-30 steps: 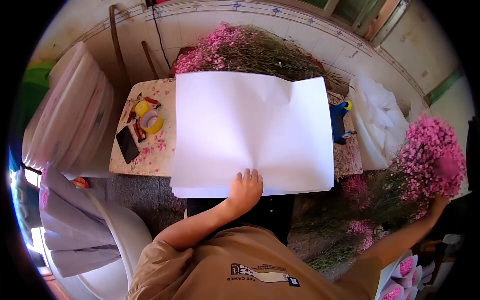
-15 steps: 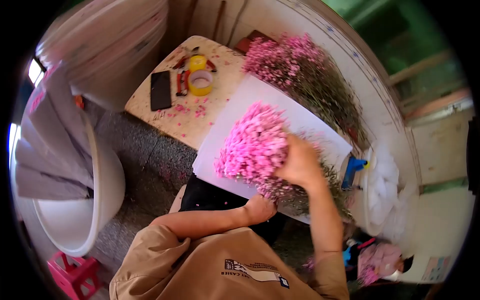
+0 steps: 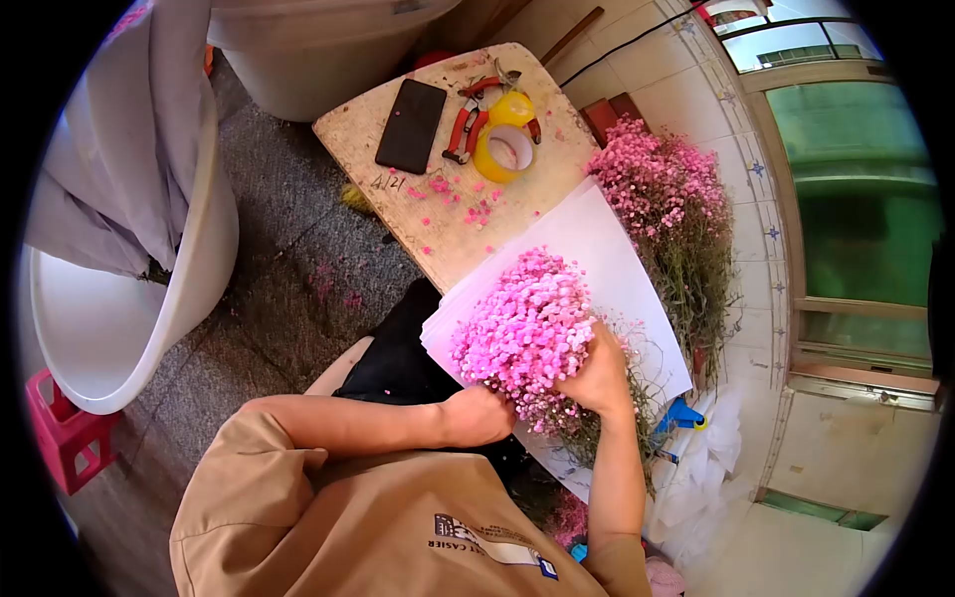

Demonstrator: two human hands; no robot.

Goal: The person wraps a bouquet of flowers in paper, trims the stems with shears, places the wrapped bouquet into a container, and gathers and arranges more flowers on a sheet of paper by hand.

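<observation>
A dense bunch of small pink flowers (image 3: 525, 328) lies over a stack of white paper sheets (image 3: 637, 289) at my lap. My right hand (image 3: 600, 370) is closed around the bunch on its right side, just behind the flower heads. Thin green stems (image 3: 587, 438) trail from it toward the lower right. My left hand (image 3: 479, 416) is curled closed at the near edge of the bunch, against the lower blooms. Whatever its fingers hold is hidden.
A worn wooden table (image 3: 343, 129) carries a black phone (image 3: 411, 126), red-handled pruners (image 3: 465, 134), tape rolls (image 3: 504, 151) and loose petals. More pink flowers (image 3: 667, 189) lie along the tiled wall. A blue tool (image 3: 679, 416), white tub (image 3: 189, 289) and pink stool (image 3: 75, 433) stand around me.
My view has swung, so the table appears farther right and lower. Both hands stay at the bunch, my left one a little farther from the stems. The person at lower right is mostly out of view.
</observation>
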